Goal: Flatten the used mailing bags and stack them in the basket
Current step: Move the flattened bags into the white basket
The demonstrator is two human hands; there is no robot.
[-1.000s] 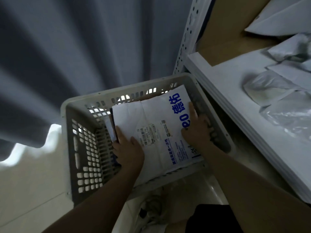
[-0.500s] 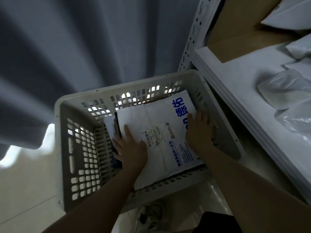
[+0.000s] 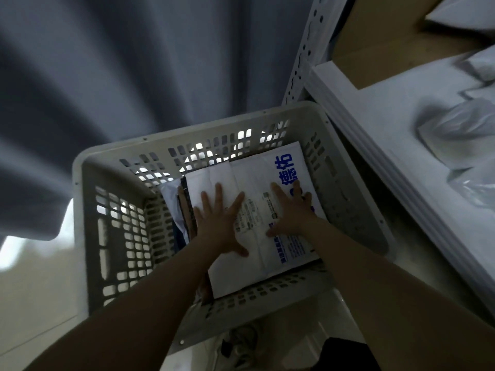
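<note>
Since the earlier frame both hands have slid in from the side edges of the white mailing bag (image 3: 241,274) to its middle, and their fingers have spread wide.

A grey curtain (image 3: 134,62) hangs beyond the hands, filling the far left. To the right of the right hand runs a white shelf (image 3: 388,124) on a perforated metal upright (image 3: 305,49). On it lie several crumpled grey bags (image 3: 460,129), well apart from the hands.

The slotted plastic basket (image 3: 80,210) stands on the pale floor (image 3: 34,290) just beside the shelf, and both forearms reach down into it. The white mailing bag lies flat inside, on top of the pile and directly under both palms, its blue lettering along the side by the right hand. Just left of the left hand, the edges of other bags (image 3: 171,194) show from beneath it, one pale and one dark.

The left hand (image 3: 219,220) presses flat on the left half of the bag, fingers straight and splayed, grasping nothing. The right hand (image 3: 290,210) lies the same way on the right half, palm down, fingers fanned over the blue print. Between the two hands sits a small shipping label (image 3: 251,212), touched by the left index finger.
</note>
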